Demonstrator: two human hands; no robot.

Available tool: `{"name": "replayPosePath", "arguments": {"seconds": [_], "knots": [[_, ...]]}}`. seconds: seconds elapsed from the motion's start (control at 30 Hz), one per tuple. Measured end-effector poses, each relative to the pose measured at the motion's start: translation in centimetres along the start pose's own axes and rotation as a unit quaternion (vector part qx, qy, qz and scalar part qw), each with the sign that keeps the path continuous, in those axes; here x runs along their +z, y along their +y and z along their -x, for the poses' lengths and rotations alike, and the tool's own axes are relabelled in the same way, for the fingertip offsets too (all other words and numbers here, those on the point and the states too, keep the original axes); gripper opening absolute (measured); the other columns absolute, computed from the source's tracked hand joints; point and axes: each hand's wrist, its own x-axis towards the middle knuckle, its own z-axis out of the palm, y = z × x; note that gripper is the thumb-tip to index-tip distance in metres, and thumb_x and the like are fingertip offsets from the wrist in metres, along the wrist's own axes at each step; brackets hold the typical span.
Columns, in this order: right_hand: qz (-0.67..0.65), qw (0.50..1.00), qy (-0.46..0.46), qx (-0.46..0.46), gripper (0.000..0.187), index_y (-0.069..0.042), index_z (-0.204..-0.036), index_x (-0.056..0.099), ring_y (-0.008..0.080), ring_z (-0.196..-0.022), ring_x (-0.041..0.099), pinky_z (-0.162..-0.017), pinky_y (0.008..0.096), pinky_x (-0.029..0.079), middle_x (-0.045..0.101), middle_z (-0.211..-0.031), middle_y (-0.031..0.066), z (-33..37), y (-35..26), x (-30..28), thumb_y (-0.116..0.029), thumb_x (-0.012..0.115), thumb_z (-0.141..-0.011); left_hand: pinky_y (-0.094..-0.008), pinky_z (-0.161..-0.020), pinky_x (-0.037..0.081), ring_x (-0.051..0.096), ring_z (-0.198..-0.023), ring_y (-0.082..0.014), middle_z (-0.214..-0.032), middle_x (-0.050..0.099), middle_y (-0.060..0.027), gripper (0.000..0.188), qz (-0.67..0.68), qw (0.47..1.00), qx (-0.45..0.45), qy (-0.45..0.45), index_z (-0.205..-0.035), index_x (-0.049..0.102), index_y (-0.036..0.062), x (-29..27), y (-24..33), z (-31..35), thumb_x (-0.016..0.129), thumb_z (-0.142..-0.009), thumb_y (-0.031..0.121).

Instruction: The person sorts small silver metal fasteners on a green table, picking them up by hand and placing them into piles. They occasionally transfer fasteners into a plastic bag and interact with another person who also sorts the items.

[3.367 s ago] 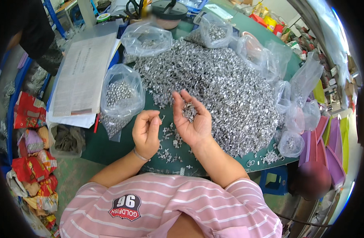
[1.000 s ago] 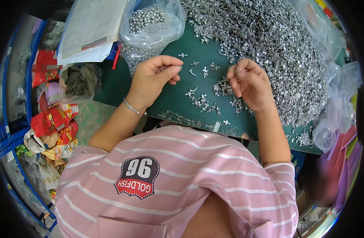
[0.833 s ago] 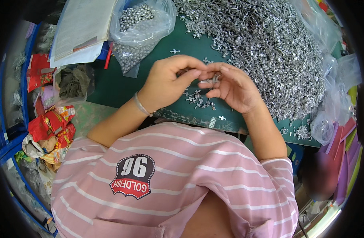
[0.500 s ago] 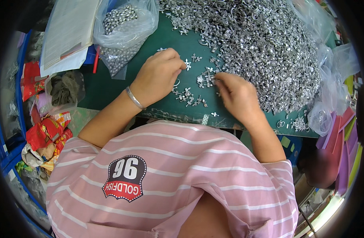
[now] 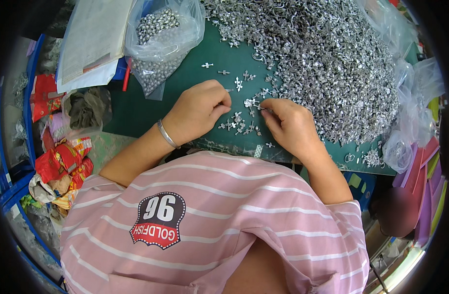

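Note:
My left hand (image 5: 199, 110) is closed, its fingertips pinched low over the green tabletop (image 5: 185, 73). A sliver of silver shows by its knuckles, but what the fingertips hold, if anything, is hidden. My right hand (image 5: 294, 125) has thumb and forefinger closed on a small silver cross charm (image 5: 256, 105), at the edge of a little cluster. Several more cross charms (image 5: 238, 125) lie between the hands, near the table's front edge. Further off, a single cross charm (image 5: 238, 84) and a few others lie spaced apart. A metal bangle (image 5: 166, 134) circles my left wrist.
A large heap of silver metal pieces (image 5: 332, 68) covers the far right. Far left stand a clear bag of silver beads (image 5: 160, 54), papers (image 5: 94, 36) and a red pen (image 5: 127, 74). Crumpled clear plastic bags (image 5: 408, 112) edge the right side, near a small charm pile (image 5: 372, 158).
My left hand has drawn back nearer to me, uncovering charms on the far left of the table. My right hand has stayed by the cluster. The whole view has shifted slightly.

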Motion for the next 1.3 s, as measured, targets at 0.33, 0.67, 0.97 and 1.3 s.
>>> {"name": "replayPosePath", "arguments": {"seconds": [0.33,0.67,0.97,1.3], "knots": [[-0.568,0.784,-0.089,0.236,0.018,-0.003,-0.090,0.059,0.0061,-0.055,0.046,-0.047,0.0195,0.036,0.057,-0.068,0.0012,0.4,0.0,0.0,-0.019,0.053,-0.096,-0.0306,-0.069,0.048,0.061,-0.079,-0.0227,-0.093,0.060,-0.0119,0.019,0.142,0.989,0.013,0.047,-0.097,0.064,0.0018,-0.1,1.5,-0.9,0.063,-0.079,-0.002],[0.082,0.995,0.047,0.031,0.018,-0.005,-0.102,0.059,0.0350,-0.072,0.063,-0.064,0.0437,0.051,0.064,-0.084,0.0157,2.1,1.0,0.0,-0.006,0.055,-0.084,-0.0366,-0.083,0.044,0.055,-0.093,-0.0319,-0.101,0.055,-0.0139,0.031,-0.006,1.000,0.013,-0.006,-0.105,0.060,0.0025,1.6,-0.3,-1.8,0.067,-0.075,0.002],[0.088,0.994,0.063,0.008,0.013,-0.007,-0.095,0.062,0.0309,-0.066,0.063,-0.057,0.0407,0.052,0.063,-0.076,0.0112,2.5,1.2,-0.9,-0.012,0.060,-0.084,-0.0361,-0.076,0.044,0.053,-0.087,-0.0293,-0.092,0.055,-0.0096,0.021,-0.091,0.989,0.111,-0.034,-0.088,0.060,0.0054,1.5,-0.1,-2.3,0.071,-0.070,0.005],[0.160,0.978,0.132,0.032,0.010,-0.006,-0.091,0.063,0.0309,-0.064,0.063,-0.055,0.0408,0.051,0.064,-0.077,0.0117,1.3,2.1,-1.9,-0.012,0.060,-0.083,-0.0367,-0.068,0.039,0.053,-0.080,-0.0255,-0.084,0.053,-0.0047,0.017,-0.120,0.980,0.147,-0.055,-0.082,0.059,0.0085,3.8,1.6,-2.7,0.071,-0.070,0.006]]}}
